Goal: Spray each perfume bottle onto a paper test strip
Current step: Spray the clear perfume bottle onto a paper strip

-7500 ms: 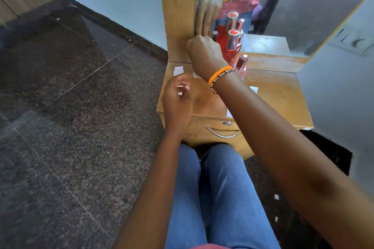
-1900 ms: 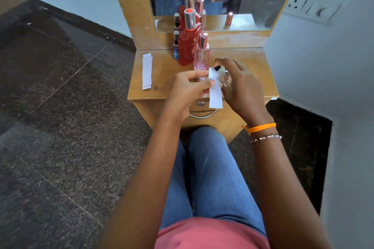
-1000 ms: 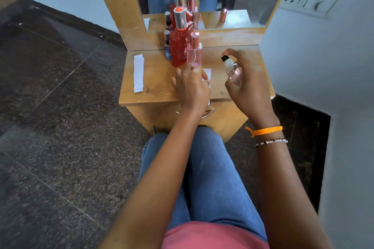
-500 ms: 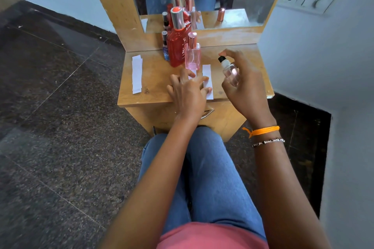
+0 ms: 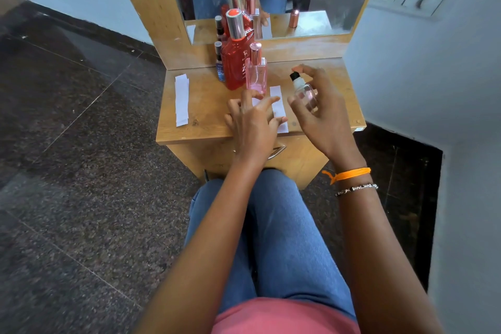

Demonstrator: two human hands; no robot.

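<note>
Head view, landmark: I am taking the tall red bottle (image 5: 236,62) at the back of the wooden surface (image 5: 206,127) as my reference for every place below.
Right grip: my right hand (image 5: 322,114) is wrapping its fingers around the small clear spray bottle (image 5: 303,91), to the right of the red bottle and raised off the surface; a fingertip is sitting by the black nozzle.
Left grip: my left hand (image 5: 250,119) is lying spread and flat, holding nothing, pressing down on the paper test strip (image 5: 279,108) in front of and slightly right of the red bottle.
Other bottles: the pink bottle (image 5: 256,73) is standing touching or just in front of the red bottle; a small dark bottle (image 5: 219,62) is tucked on its left.
Spare strips: a white stack (image 5: 181,100) is lying well to the left of the red bottle.
Risk, aim: I judge the nozzle is pointing roughly leftward, so the mist may be landing on my left fingers or the pink bottle instead of the paper.
Risk, strip: it is overhanging the front edge, and lifting my left hand could be letting it slide off.
Risk, knock: my left fingers are working just beside the pink bottle; a reach forward could be tipping it.
Risk, mix-up: sprayed and fresh strips look alike.
</note>
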